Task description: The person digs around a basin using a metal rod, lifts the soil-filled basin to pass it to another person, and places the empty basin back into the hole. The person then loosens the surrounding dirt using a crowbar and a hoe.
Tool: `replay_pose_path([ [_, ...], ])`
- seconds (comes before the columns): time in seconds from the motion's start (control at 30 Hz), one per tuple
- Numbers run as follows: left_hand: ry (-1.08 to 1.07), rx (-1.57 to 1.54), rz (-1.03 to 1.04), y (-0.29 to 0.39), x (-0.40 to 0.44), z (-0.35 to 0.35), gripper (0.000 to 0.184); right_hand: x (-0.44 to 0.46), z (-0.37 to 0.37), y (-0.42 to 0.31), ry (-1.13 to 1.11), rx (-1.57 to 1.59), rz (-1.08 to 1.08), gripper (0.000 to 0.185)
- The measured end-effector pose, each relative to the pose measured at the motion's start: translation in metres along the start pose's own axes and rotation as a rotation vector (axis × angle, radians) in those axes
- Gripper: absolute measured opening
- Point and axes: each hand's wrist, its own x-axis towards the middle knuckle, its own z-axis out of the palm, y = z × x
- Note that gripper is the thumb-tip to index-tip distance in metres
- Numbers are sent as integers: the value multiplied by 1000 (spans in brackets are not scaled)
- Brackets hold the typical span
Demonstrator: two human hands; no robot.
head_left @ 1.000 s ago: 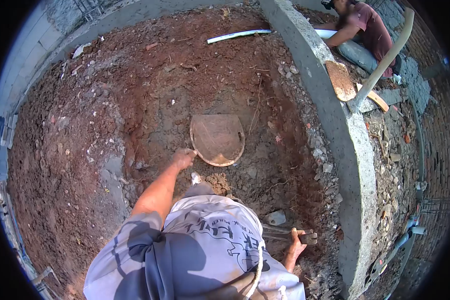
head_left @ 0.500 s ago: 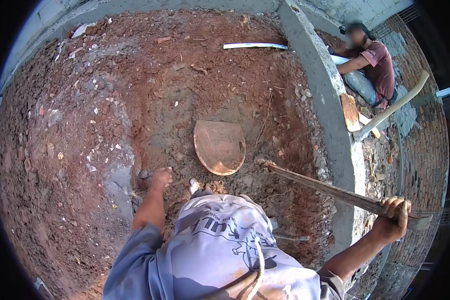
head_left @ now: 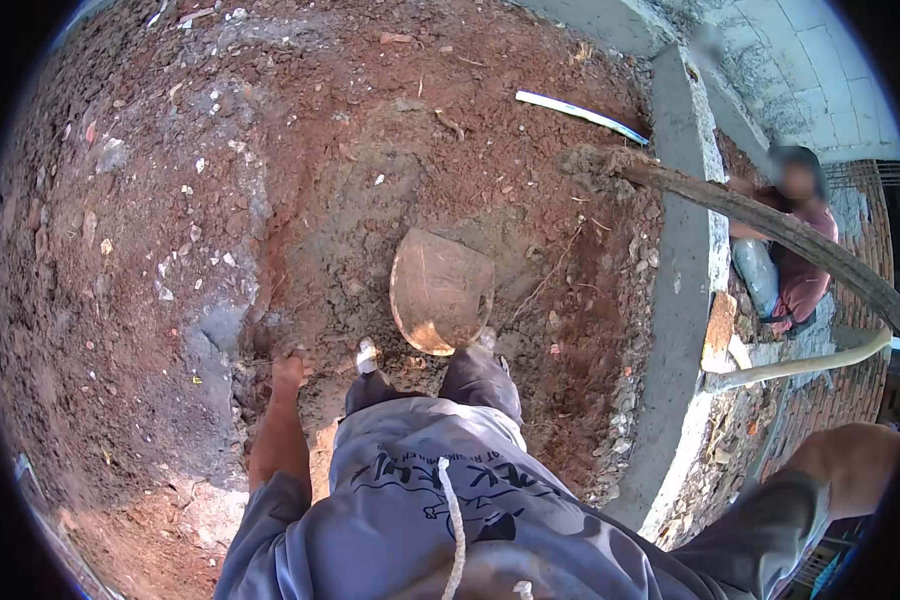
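My left hand hangs low beside my left leg, its fingers curled in, and I see nothing in it. On the right my bare forearm reaches to the edge of the view, where the hand is cut off. A long wooden stick is raised across the upper right, its far end caked with mud and its near end running off towards the dark edge. Between and ahead of my feet, a rounded, dirt-covered pan with one straight edge lies on the wet soil.
A grey concrete beam borders the dug earth on the right. Beyond it a person sits by the brick paving. A curved pale pole leans by a brick. A white strip lies on the soil.
The wooden stick has swung up and away from the ground, rising with my right arm. My right hand, earlier wrapped round it, has left the view. The camera has turned, and both feet now show.
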Motion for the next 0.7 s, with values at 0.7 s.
replay_pose_path([
  [0.7, 89, 424, 465, 160, -135, 380, 43, 50, -12, 509, 126, 189, 304, 14],
])
